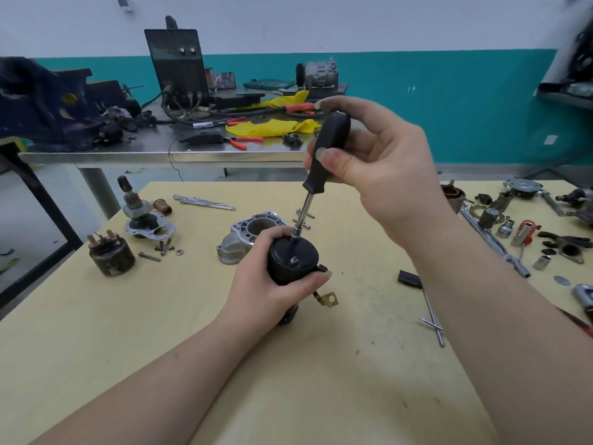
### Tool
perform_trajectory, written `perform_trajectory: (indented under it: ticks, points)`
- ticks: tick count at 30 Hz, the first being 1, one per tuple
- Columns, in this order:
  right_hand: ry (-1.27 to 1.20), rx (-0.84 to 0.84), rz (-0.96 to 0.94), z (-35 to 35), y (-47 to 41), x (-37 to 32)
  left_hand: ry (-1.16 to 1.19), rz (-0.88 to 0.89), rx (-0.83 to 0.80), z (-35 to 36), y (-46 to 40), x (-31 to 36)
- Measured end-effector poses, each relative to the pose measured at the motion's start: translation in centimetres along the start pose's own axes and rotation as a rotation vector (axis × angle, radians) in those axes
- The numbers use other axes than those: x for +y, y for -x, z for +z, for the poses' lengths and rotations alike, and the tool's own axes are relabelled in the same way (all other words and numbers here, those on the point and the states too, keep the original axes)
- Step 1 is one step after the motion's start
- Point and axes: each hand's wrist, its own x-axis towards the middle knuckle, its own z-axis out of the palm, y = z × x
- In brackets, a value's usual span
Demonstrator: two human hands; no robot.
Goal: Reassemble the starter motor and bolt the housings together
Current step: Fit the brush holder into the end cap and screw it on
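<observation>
While gripped: motor body (292, 260) within fingers (316, 277).

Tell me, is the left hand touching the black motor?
Touching. The head view shows the left hand with fingers wrapped around the black motor.

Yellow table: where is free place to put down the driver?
Bare patches: the near table between the forearms, and the near left corner below the solenoid. Crowded: the right edge with sockets, and the far left around the drive gear assembly.
</observation>
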Motion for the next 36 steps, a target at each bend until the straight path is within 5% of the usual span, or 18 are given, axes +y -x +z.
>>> perform_trajectory:
  ticks: [10, 20, 36]
  points:
    - [-0.058, 0.081, -0.031, -1.0, -0.1, -0.7, 0.021, -0.026, -0.088, -0.7, -0.3, -0.3]
    - [-0.081, -0.168, -0.013, -0.7, 0.4, -0.7, -0.020, 0.001, -0.023, -0.1, -0.2, 0.0]
    - [-0.007, -0.184, -0.025, -0.2, 0.6, -0.5, -0.041, -0.014, 0.040, -0.4, -0.4, -0.6]
